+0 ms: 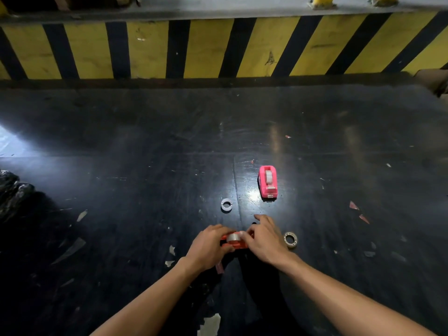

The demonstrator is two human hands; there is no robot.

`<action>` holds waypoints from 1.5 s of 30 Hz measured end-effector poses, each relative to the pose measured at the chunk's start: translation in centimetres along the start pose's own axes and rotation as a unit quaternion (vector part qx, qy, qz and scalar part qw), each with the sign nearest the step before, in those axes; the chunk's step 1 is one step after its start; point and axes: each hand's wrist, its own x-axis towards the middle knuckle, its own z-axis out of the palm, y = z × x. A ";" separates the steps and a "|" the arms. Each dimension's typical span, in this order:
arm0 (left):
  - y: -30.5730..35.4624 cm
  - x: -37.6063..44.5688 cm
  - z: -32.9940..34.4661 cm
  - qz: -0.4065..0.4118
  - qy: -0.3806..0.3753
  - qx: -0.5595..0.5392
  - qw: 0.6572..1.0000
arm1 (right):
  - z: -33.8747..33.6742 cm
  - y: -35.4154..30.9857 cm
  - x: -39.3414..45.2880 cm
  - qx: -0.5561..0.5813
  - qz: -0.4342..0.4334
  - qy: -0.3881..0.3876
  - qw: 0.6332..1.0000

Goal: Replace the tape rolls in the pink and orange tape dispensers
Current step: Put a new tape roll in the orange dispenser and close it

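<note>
Dark floor [145, 166]: hands grip unlabelled orange dispenser [234, 240].

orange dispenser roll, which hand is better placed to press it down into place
Probably right. The right hand has its fingertips on the roll in the orange dispenser, while the left hand grips the dispenser's side, steadying it.

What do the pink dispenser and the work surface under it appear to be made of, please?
The pink dispenser looks like moulded plastic with a smooth, slightly glossy finish: uniform bright colour, rounded edges. The work surface is a dark, glossy sheet, possibly coated board or laminate; it mirrors the lights and shows scratches and scuffs. Which exactly, I cannot tell.
</note>
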 end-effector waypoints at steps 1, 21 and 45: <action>-0.1 0.0 0.1 0.002 0.005 0.000 1.000 | 0.0 -0.4 0.0 -0.006 0.017 -0.002 1.000; 0.1 -0.2 -0.3 -0.003 0.002 0.008 1.000 | -1.4 -0.9 -0.2 0.177 0.151 -0.014 0.972; -0.4 -0.3 0.3 0.010 0.012 -0.010 1.000 | 1.0 1.3 -1.8 0.313 0.221 0.066 0.921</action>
